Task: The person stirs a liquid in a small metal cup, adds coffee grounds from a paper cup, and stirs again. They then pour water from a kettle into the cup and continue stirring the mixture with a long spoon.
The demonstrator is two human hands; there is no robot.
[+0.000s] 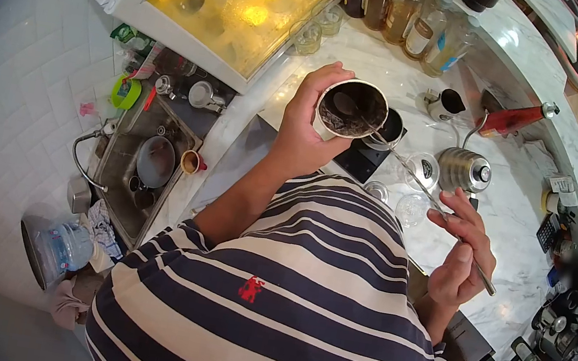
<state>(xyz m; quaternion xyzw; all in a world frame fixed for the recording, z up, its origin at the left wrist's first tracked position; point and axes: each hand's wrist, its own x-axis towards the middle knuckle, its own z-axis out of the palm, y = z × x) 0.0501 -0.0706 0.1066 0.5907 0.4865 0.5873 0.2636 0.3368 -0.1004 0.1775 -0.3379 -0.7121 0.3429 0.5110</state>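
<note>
White, round, paper-like cup [323, 129] with dark contents: held up by left hand [305, 136], fingers curled around wall, left of black flat scale [358, 163] on white marble counter [521, 212]. Long, thin metal spoon [419, 182]: handle pinched narrowly between thumb and fingers of right hand [456, 268], far-left end inside cup. Rounded silver kettle [462, 171]: seen farther right. Step in hand: judged as stirring or scooping. Next move: steady cup, light wrist control seemingly required.
</note>
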